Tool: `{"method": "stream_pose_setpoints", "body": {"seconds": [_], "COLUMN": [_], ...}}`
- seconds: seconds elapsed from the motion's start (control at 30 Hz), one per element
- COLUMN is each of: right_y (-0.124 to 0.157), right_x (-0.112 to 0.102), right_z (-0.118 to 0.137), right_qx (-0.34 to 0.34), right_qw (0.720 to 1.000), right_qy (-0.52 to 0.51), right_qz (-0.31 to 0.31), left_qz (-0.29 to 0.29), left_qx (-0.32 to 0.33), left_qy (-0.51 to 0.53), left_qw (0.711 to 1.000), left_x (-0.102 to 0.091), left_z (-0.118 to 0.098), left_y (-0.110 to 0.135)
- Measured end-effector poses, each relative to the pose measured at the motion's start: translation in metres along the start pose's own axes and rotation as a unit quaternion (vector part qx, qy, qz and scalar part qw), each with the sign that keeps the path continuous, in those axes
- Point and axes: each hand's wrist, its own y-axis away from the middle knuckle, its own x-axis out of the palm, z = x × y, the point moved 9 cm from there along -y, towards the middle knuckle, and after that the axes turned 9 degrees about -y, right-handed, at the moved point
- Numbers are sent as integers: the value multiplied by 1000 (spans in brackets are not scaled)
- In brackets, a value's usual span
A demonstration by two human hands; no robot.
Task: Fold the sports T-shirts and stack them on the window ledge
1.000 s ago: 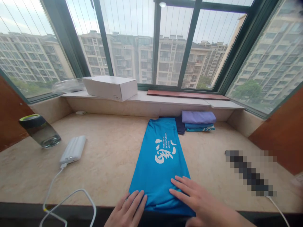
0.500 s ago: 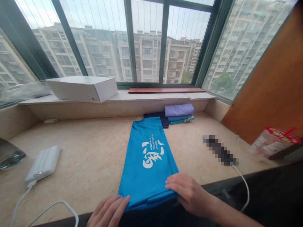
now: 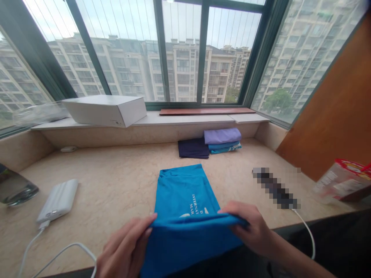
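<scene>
A blue T-shirt [image 3: 182, 185], folded to a long strip with white print on it, lies partly on the stone ledge. Its near part is lifted and hangs over the front edge. My left hand [image 3: 126, 243] pinches the raised fold at its left corner. At the right corner my right hand [image 3: 251, 227] grips the same fold, thumb and fingers closed round the cloth. The raised fold covers most of the print. Beyond the shirt lie a folded dark navy cloth [image 3: 193, 148] and a small stack with a folded lilac cloth [image 3: 222, 136] on top.
A white power bank [image 3: 59, 199] with a cable and a clear glass vessel [image 3: 17, 189] stand on the left. To the right are a pixelated dark object [image 3: 275, 189] on a cable and a red-lidded cup [image 3: 342, 179]. A white box [image 3: 107, 110] rests on the sill.
Both hands have lifted the near end of the T-shirt, raising a fold across it. The far end has slid nearer, uncovering the navy cloth. The view has shifted slightly.
</scene>
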Motion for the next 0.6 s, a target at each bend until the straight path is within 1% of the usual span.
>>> {"method": "stream_pose_setpoints", "body": {"seconds": [0.07, 0.1, 0.17, 0.23, 0.3, 0.37, 0.43, 0.53, 0.6], "right_y": [-30, -47, -82, -115, -139, -153, -157, -147, -131], "right_x": [-6, -8, -9, -8, -5, -1, 5, 16, 29], "right_z": [-26, -39, -59, -74, -84, -92, -100, -115, -126], "right_qx": [49, 69, 82, 77, 69, 61, 54, 49, 47], "right_qw": [999, 997, 992, 982, 974, 973, 971, 967, 962], "right_qy": [8, 25, 90, 173, 214, 223, 232, 242, 248], "right_qz": [-22, -25, -15, -1, 7, 15, 27, 54, 103], "left_qz": [48, 69, 127, 190, 217, 229, 251, 309, 351], "left_qx": [-2, -17, -60, -102, -130, -111, -56, 23, 41], "left_qy": [33, 40, 21, -21, -54, -53, -32, -4, 1], "left_qw": [998, 997, 990, 976, 966, 966, 966, 951, 936], "left_x": [31, 48, 86, 123, 150, 170, 187, 207, 215], "left_z": [5, 14, 37, 62, 83, 89, 82, 68, 62], "left_y": [-33, -48, -73, -89, -97, -100, -94, -70, -53]}}
